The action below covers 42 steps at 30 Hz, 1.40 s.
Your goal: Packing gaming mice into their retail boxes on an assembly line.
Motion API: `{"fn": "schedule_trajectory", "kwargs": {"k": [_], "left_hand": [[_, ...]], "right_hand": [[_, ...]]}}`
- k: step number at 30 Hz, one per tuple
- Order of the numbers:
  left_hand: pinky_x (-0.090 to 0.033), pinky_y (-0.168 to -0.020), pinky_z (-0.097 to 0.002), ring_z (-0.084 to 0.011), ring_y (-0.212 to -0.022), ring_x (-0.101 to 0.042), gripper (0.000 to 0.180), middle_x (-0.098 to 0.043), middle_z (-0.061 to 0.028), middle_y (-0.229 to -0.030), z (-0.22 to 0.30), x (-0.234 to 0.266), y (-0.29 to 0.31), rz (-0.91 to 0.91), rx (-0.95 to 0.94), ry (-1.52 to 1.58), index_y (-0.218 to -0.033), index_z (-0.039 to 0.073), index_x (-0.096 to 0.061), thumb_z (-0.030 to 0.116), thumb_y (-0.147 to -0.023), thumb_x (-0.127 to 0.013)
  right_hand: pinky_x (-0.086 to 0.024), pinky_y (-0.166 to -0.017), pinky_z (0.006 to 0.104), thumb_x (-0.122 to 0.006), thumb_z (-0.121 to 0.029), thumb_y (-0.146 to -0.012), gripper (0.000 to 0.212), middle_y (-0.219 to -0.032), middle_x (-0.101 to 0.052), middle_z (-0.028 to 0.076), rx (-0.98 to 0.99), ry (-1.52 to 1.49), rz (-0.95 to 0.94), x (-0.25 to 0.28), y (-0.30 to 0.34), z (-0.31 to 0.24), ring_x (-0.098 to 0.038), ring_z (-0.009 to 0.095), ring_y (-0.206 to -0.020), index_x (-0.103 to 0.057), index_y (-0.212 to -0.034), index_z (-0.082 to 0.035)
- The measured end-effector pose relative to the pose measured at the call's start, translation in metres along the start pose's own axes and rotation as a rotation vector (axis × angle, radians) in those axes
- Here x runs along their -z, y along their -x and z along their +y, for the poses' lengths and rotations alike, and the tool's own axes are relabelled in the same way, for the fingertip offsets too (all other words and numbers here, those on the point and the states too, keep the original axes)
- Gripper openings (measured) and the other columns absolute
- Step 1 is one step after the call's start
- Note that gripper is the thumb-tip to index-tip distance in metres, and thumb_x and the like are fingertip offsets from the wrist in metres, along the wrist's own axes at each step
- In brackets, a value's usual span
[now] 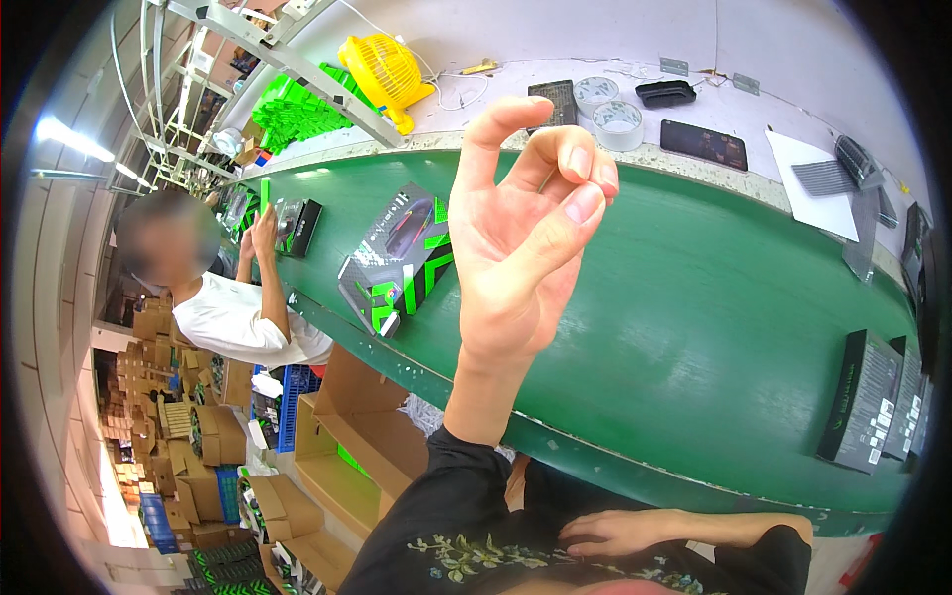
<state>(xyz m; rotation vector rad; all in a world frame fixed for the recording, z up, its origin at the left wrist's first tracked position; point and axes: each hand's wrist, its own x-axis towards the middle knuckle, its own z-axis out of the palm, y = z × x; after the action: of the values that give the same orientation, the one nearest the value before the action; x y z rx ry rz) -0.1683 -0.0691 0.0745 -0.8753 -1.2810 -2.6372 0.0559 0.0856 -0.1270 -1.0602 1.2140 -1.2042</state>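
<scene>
Left hand (516, 238) hovers right of a green-patterned box (397, 258).

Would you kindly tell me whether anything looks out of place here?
Slightly untidy: at the right, grey strips lie crossed over the white paper, one drooping past the ledge over the green table. I see no spill or clear damage.

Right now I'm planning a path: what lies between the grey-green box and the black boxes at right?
In the head view, the visible green tabletop between that box and those black boxes is bare; the raised left hand hides part.
</scene>
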Motion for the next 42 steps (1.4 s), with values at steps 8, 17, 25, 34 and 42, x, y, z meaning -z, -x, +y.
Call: {"fn": "schedule_trajectory", "kwargs": {"k": [8,17,25,34,42], "left_hand": [[-0.044,-0.081,-0.0295,-0.0197,-0.095,-0.054,0.057,-0.052,-0.0091,-0.099,-0.0015,-0.0017,0.0012,-0.065,-0.078,-0.029,-0.133,0.007,-0.039,-0.013,-0.083,-0.057],[-0.045,-0.080,-0.0311,-0.0200,-0.093,-0.055,0.060,-0.052,-0.0097,-0.099,-0.0005,-0.0047,0.0010,-0.095,-0.079,-0.037,-0.136,0.006,-0.037,-0.011,-0.083,-0.058],[-0.044,-0.083,-0.0329,-0.0189,-0.091,-0.051,0.057,-0.051,-0.0095,-0.098,-0.0035,-0.0031,0.0012,-0.097,-0.098,-0.037,-0.134,0.006,-0.038,-0.009,-0.083,-0.058],[-0.036,-0.087,-0.0370,-0.0185,-0.091,-0.046,0.060,-0.044,-0.0078,-0.100,-0.0043,0.0022,-0.0006,-0.122,-0.103,-0.111,-0.139,0.011,-0.036,-0.001,-0.084,-0.054],[-0.042,-0.082,-0.0326,-0.0189,-0.091,-0.048,0.057,-0.049,-0.0105,-0.098,-0.0054,-0.0037,0.0004,-0.112,-0.178,0.004,-0.137,0.007,-0.037,-0.006,-0.085,-0.058]], "right_hand": [[-0.039,-0.107,0.0401,-0.040,-0.046,-0.102,0.061,-0.133,-0.051,0.024,0.007,0.024,0.010,-0.0006,0.0003,0.0012,-0.048,0.036,-0.125,-0.047,-0.130,0.007],[-0.038,-0.107,0.0407,-0.038,-0.046,-0.102,0.061,-0.133,-0.051,0.024,0.019,0.020,0.010,-0.0013,-0.0003,0.0030,-0.048,0.037,-0.125,-0.048,-0.130,0.007],[-0.039,-0.106,0.0406,-0.039,-0.046,-0.102,0.059,-0.132,-0.052,0.023,0.010,0.031,0.012,-0.0025,0.0015,0.0068,-0.049,0.037,-0.125,-0.048,-0.130,0.006],[-0.039,-0.106,0.0404,-0.039,-0.045,-0.102,0.059,-0.133,-0.051,0.023,-0.002,0.005,0.006,0.0010,0.0021,0.0009,-0.049,0.036,-0.125,-0.049,-0.130,0.005],[-0.039,-0.106,0.0412,-0.039,-0.046,-0.102,0.059,-0.132,-0.052,0.023,-0.023,-0.009,0.010,-0.0021,-0.0020,0.0042,-0.050,0.036,-0.123,-0.049,-0.129,0.005]]}}
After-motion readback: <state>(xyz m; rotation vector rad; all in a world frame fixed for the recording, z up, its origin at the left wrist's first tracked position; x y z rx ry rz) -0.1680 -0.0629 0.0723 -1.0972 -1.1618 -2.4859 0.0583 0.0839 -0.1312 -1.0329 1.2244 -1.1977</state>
